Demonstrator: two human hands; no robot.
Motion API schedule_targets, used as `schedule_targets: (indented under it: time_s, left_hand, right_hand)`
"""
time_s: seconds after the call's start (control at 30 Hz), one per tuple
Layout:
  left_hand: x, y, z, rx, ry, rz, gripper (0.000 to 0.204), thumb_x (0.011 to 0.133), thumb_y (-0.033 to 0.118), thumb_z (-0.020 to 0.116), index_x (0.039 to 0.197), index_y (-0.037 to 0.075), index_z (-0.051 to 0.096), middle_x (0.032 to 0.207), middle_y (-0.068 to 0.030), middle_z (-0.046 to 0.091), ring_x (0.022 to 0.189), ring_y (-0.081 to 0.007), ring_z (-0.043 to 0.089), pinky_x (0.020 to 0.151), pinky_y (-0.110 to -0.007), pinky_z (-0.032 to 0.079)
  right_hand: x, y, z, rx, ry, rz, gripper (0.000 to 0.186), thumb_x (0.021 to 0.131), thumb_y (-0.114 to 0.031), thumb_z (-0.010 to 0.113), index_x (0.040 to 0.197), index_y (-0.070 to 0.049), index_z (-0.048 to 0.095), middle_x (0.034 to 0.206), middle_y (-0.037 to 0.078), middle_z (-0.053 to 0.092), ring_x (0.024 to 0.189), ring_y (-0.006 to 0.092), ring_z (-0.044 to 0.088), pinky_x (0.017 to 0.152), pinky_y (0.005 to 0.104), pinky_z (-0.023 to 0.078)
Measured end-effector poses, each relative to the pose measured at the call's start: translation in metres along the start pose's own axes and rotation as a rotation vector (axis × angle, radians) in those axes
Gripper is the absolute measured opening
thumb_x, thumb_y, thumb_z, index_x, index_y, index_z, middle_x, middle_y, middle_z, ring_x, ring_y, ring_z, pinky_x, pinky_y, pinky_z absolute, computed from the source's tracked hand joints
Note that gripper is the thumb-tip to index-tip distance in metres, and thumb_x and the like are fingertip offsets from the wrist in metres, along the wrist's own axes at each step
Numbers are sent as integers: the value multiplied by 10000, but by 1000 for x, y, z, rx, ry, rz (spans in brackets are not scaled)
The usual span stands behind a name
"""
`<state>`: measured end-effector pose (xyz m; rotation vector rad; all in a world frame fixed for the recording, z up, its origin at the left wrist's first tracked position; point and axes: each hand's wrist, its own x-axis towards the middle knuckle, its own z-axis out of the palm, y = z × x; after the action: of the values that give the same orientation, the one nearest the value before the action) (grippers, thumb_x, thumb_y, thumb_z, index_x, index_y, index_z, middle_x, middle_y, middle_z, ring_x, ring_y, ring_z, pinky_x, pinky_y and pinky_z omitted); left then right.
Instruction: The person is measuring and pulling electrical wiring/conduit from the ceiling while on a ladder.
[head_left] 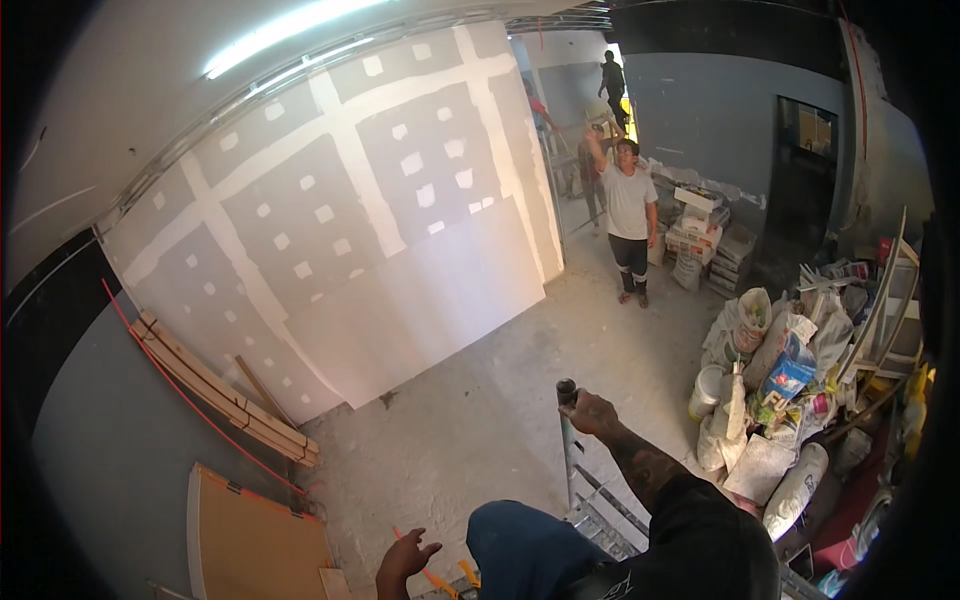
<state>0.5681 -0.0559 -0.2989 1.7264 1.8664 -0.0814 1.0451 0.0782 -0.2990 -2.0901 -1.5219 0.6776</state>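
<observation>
From a height I look down past my dark-clothed knee (510, 540). My right hand (590, 412) is closed round the dark-capped top of a metal ladder rail (566, 455), with the ladder's steps continuing below, partly hidden by my arm and leg. My left hand (408, 552) is raised at the lower middle, its fingers apart and slightly curled, holding nothing. Some orange pieces (466, 575) show just to its right, partly hidden.
A patched plasterboard wall (380, 270) spans the back. A person (630, 210) stands facing me; others are in the doorway behind. Piled sacks (780, 380) and buckets line the right. Boards (225, 385) and an orange-brown panel (255, 530) lean at left. A tube light (270, 35) hangs overhead.
</observation>
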Motion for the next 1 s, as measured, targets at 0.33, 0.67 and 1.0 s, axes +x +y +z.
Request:
schedule_targets:
  time_s: [0.33,0.67,1.0]
  left_hand:
    - [2,-3,0,-11,-2,6,773,873,545,724,1430,44,534,1298,-216,659,1200,-352,646,1001,-418,513]
    - [-1,1,-2,-7,7,3,749,876,531,731,1426,61,538,1291,-217,661,1201,-358,642,1000,-425,512]
    - [2,4,-3,-24,-4,5,733,884,495,742,1428,50,530,1303,-219,653,1204,-365,638,1003,-421,509]
  right_hand:
    - [1,-1,-2,0,-21,6,595,907,-504,658,1219,0,608,1159,233,701,1128,392,665,973,484,503]
    - [2,1,1,37,0,5,574,902,-495,666,1193,-3,612,1120,239,710,1101,403,672,952,481,515]
    - [3,2,2,20,-2,-2,572,909,-500,665,1207,-15,607,1135,226,709,1105,397,671,948,483,513]
